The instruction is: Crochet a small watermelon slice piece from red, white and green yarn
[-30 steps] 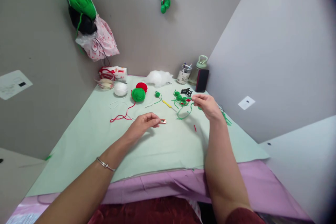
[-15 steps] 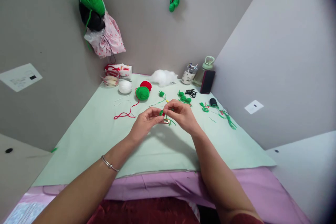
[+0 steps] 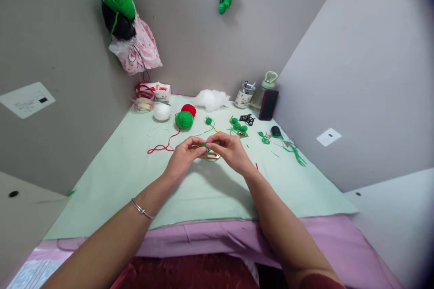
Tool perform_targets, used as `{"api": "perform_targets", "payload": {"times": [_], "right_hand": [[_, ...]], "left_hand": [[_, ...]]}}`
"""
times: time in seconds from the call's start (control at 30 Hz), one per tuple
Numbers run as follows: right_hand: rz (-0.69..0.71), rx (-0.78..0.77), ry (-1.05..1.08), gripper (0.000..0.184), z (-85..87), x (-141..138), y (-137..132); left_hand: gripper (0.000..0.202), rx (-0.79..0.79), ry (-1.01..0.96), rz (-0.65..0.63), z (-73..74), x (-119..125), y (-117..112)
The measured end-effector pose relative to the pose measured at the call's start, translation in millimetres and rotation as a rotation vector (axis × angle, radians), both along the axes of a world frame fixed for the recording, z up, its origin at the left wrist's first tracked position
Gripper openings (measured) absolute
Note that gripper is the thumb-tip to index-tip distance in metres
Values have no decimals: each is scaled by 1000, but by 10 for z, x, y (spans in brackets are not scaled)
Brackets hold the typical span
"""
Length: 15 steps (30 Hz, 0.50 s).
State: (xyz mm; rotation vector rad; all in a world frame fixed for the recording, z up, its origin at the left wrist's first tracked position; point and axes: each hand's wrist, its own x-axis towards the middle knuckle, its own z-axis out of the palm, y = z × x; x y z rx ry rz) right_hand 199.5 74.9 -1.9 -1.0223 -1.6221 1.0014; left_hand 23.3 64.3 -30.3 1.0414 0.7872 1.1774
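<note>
My left hand pinches a small green crochet piece between thumb and fingertips, just above the table. On its other side my right hand is closed, thumb and index pressed at the same piece; fingers cover most of it. A strand of green yarn loops below them. Under the hands lies a pair of orange-handled thread snips, partly hidden. Just beyond my fingertips is a crochet hook with a yellow part, beside a small green ball-shaped piece.
Behind left stand green yarn, red yarn and a white ball. White stuffing lies at the back, near a pen cup, bottle and phone. Green pieces and black scissors lie right.
My hands have come closer together, and the right hand has shifted slightly left and down. The red part seen between the fingers is now hidden; more of the snips shows.
</note>
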Motion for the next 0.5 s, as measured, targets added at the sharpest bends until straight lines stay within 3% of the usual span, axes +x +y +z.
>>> {"api": "perform_targets", "payload": {"times": [0.27,0.5], "right_hand": [[-5,20,68,30,144,208,1],[3,105,-24,18,129,209,-3]], "left_hand": [[30,-5,-29,-37,51,-26,18],[28,6,1,-83,21,-38,25]]}}
